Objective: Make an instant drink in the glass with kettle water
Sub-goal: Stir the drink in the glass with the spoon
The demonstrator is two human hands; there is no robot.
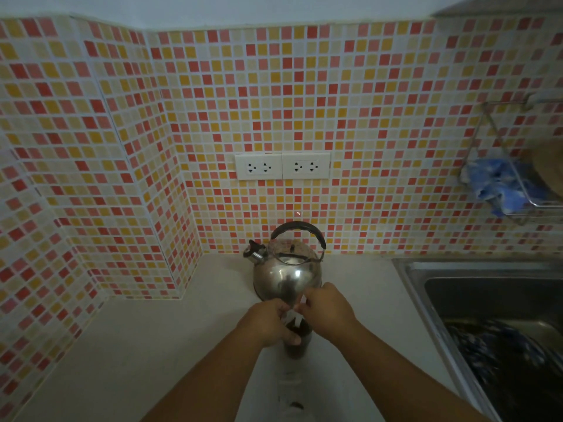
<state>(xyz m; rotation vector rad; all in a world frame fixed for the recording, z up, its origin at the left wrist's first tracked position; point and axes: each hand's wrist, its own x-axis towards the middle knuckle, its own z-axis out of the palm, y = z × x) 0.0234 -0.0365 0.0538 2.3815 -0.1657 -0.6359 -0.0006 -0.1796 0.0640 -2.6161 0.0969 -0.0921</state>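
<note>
one head-worn wide-angle view looks forward and down, close over the counter [152, 345], facing the tiled wall [274, 102].

No legible text, label, brand, number or sign anywhere in view. Checked surfaces: the domed polished-steel kettle with black arched handle [288, 269], just beyond the fingertips, bears no readable marking; the pale sachet strip [295, 315] pinched between the fingers is too dim and small to read; the two white double wall sockets [282, 166], well above and beyond the fingers, carry no readable lettering.
</note>
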